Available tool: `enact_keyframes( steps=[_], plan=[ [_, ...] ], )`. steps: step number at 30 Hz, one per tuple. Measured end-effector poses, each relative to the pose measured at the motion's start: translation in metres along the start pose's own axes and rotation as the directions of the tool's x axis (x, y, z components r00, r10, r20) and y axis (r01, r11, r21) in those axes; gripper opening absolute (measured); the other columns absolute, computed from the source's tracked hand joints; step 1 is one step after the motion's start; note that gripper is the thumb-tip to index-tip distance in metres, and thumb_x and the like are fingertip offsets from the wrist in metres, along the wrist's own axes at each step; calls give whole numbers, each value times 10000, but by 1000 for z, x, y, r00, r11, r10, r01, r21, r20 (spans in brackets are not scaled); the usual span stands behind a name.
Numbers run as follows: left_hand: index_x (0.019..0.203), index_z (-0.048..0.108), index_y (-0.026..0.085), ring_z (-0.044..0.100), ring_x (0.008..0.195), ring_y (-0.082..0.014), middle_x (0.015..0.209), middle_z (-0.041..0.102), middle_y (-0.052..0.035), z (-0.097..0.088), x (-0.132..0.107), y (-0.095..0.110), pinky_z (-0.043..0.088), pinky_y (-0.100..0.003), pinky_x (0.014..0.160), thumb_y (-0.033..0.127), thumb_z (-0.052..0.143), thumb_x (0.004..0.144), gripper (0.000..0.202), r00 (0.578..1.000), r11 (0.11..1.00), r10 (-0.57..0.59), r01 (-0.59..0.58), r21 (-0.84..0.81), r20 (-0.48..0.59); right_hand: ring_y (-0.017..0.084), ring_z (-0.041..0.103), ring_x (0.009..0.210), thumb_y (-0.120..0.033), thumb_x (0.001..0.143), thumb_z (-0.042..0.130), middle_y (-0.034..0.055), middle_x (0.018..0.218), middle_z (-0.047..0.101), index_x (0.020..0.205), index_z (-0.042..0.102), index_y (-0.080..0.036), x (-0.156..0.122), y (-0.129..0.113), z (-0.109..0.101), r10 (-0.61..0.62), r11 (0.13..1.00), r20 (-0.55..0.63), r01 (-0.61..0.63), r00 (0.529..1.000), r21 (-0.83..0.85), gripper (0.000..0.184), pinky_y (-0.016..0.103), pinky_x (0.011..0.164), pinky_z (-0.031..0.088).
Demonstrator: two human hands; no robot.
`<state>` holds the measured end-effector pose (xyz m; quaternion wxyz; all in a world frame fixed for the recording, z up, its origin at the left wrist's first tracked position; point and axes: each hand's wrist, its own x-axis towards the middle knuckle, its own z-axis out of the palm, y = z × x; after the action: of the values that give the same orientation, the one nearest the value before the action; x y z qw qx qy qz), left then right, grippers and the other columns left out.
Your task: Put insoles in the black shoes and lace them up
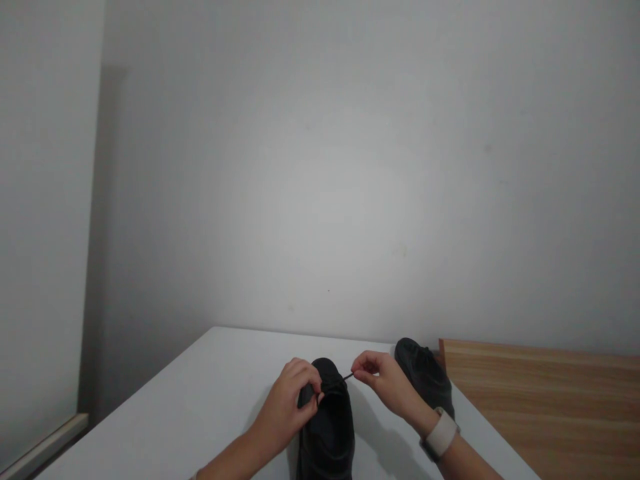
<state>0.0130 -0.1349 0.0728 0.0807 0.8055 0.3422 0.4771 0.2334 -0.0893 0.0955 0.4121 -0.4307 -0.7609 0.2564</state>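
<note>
A black lace-up shoe [327, 433] stands on the white table, its toe pointing away from me. My left hand [295, 393] is at the left side of its lacing, thumb and fingers pinched on a dark lace. To the right, my right hand [377, 373] pinches the end of a black shoelace [349, 377], which runs taut from the shoe's lacing to my fingertips. A light band with a dark watch-like case circles my right wrist. The left fingers partly cover the lacing, so its knot cannot be made out.
A second black shoe [425, 370] stands at the table's right edge, partly behind my right forearm. Beyond the white table [200, 393] rises a grey-white wall [350, 187]. A wood-grain panel [540, 400] lies to the right, and a pale panel [45, 200] stands at left.
</note>
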Motion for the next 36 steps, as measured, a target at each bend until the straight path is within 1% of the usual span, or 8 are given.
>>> enact_keyframes(
  steps=[5,8,12,15,20,25,31,36],
  plan=[
    [782,555,186,597,907,-192,919,682,-59,1,7,6,417,-312,833,225,573,800,46,980,928,-197,197,-316,31,172,574,695,-220,758,587,41,717,663,735,655,-148,-6,-2,2,-22,1000,-19,22,1000,-14,101,286,670,431],
    [795,544,173,630,788,-180,800,711,-53,10,17,6,434,-287,748,253,564,805,83,942,808,-321,326,-491,98,176,593,762,-234,799,562,41,778,673,789,662,-166,-12,-18,4,-96,995,-28,96,995,-2,121,288,725,439],
    [796,554,156,619,638,-164,645,702,-34,23,28,-1,416,-259,636,255,628,741,135,896,715,-425,419,-560,128,170,595,786,-225,811,572,27,791,663,798,660,-187,-19,-41,5,-204,979,-41,204,978,3,96,280,749,446],
    [767,620,134,637,659,-176,650,707,-42,26,30,-2,435,-268,662,264,649,711,145,893,693,-416,435,-574,174,163,592,761,-189,789,598,17,761,655,770,654,-185,-20,-53,8,-231,973,-69,230,970,-19,59,272,730,445],
    [719,709,143,627,712,-181,707,716,-26,19,27,4,437,-269,703,284,669,688,150,922,793,-358,384,-474,147,156,596,738,-176,780,610,9,725,655,742,651,-180,-15,-57,20,-208,977,-88,212,974,29,56,266,712,446],
    [683,709,136,584,678,-167,672,689,-28,16,27,5,412,-262,667,383,610,758,277,928,815,-358,367,-449,108,161,606,784,-243,786,629,29,867,680,976,638,-188,-15,-44,24,-159,979,-29,162,987,126,198,282,742,466],
    [665,704,158,564,709,-169,674,669,-23,20,26,6,396,-266,685,360,611,760,241,935,872,-353,344,-348,41,166,580,714,-250,819,596,29,744,648,768,667,-184,-18,-35,15,-171,978,-10,168,985,-126,110,288,677,442],
    [709,678,142,605,712,-170,711,687,-38,18,25,9,423,-272,697,301,634,734,166,921,776,-370,379,-504,122,178,533,816,-146,883,456,48,854,577,816,586,-181,-22,-37,16,-299,896,16,287,954,-339,151,312,732,425]
  ],
)
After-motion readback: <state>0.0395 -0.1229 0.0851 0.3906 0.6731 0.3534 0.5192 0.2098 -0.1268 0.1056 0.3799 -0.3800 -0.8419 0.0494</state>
